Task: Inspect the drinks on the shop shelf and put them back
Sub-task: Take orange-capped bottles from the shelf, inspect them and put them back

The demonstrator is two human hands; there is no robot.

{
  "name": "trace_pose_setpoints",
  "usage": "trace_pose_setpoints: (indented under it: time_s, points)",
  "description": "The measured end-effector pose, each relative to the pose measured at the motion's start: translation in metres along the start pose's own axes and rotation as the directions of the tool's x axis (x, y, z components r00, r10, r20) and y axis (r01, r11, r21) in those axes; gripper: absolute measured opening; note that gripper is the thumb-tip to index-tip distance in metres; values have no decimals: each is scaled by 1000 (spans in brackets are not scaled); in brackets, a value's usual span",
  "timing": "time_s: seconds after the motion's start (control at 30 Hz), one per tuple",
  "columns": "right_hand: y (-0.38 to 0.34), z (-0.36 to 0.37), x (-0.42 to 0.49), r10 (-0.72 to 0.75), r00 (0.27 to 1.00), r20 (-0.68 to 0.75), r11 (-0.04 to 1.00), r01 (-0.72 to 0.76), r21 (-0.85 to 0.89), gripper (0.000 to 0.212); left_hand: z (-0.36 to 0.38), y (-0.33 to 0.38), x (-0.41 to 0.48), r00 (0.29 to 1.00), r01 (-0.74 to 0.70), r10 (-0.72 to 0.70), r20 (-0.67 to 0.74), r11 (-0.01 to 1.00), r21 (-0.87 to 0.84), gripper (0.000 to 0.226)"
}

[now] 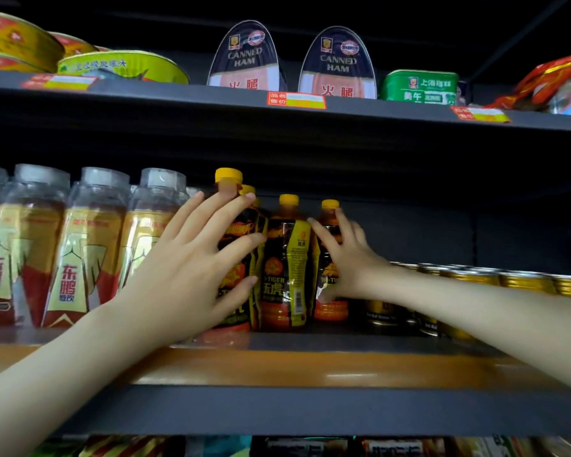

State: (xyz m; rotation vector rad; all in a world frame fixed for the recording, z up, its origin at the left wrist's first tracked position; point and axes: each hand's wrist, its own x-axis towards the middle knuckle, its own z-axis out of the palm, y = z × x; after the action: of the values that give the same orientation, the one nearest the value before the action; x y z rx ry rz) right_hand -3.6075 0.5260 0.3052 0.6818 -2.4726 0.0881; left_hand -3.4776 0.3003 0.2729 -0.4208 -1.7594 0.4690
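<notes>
Plainly upright, caps up: left hand (185, 275) lays splayed fingers (234, 206) on the front bottle (241, 262), right hand (353, 258) likewise on the rear bottle (332, 310).

both forearms run from the lower corners to centre frame. left hand (192, 268): fingers straight, splayed. right hand (346, 258): same, just right of centre.
</notes>
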Motion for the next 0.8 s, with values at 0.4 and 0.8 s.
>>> trace_pose_setpoints:
  time_s: [0.4,0.8]
  points:
    - [9,31,53,148,987,68,970,-132,-204,133,2,1,-3,1000,12,-12,-13,1000,11,45]
    - [-1,-12,32,90,989,-119,977,-64,204,84,3,2,-2,1000,13,-12,-18,999,43,43]
